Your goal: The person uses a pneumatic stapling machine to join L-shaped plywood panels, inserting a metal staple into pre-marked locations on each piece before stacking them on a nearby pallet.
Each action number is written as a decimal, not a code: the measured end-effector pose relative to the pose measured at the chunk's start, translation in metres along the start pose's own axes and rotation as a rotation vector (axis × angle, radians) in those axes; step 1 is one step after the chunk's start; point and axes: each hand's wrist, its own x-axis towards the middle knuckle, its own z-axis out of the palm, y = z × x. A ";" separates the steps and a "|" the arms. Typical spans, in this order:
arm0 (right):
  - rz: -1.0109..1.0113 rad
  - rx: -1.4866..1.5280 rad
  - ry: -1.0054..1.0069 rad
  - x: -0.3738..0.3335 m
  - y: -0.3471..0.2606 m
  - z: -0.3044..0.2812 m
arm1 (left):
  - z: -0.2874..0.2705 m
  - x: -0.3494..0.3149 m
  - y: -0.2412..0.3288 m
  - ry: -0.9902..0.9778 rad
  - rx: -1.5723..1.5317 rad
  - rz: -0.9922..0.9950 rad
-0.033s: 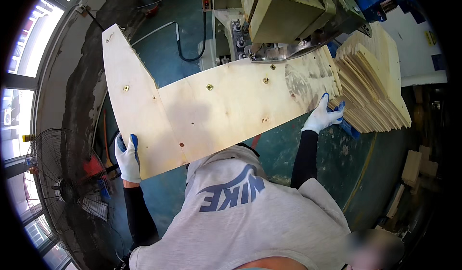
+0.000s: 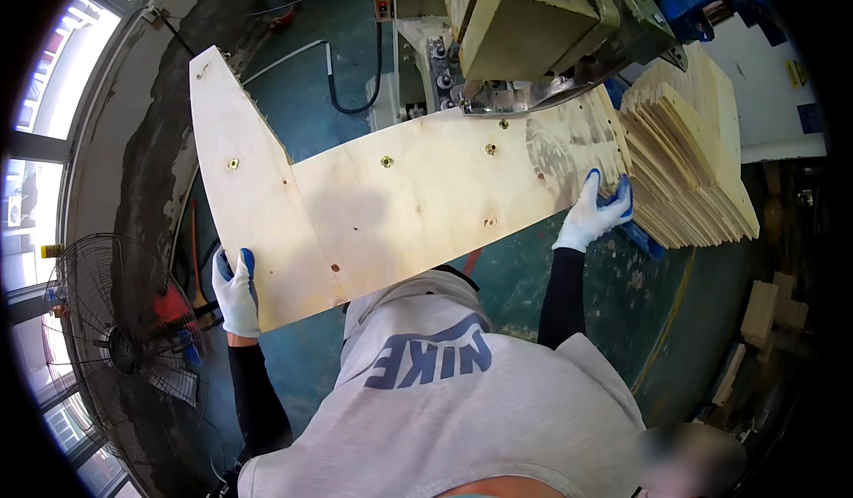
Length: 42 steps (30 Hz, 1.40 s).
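A large L-shaped plywood panel (image 2: 418, 196) spans the middle, dotted with several brass-coloured metal inserts and a dark smudge near its right end. Its far edge runs under the metal foot of a machine (image 2: 524, 36). My left hand (image 2: 235, 298), in a white glove with blue fingertips, grips the panel's near left edge, thumb on top. My right hand (image 2: 586, 218), gloved alike, holds the near edge close to the right end. Its thumb lies over the face, with the other fingers curled beside the corner.
A leaning stack of similar plywood pieces (image 2: 689, 156) stands right of the panel's end. A floor fan (image 2: 124, 347) is at the left, by the windows. Wood offcuts (image 2: 760, 311) lie far right. A dark hose (image 2: 355, 107) loops behind the panel.
My right hand has shifted very slightly left, its fingers at the panel's corner higher and more curled. The panel and my left hand look almost unmoved.
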 end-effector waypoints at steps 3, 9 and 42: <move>-0.330 0.167 -0.528 -0.017 -0.063 0.000 | -0.001 -0.010 -0.002 -0.032 -0.041 -0.048; -0.648 -0.010 -0.824 -0.022 -0.081 0.042 | 0.000 -0.004 -0.016 -0.008 -0.075 -0.025; 0.985 1.115 -0.479 -0.044 0.006 -0.004 | -0.148 0.091 -0.054 -0.042 0.081 -0.023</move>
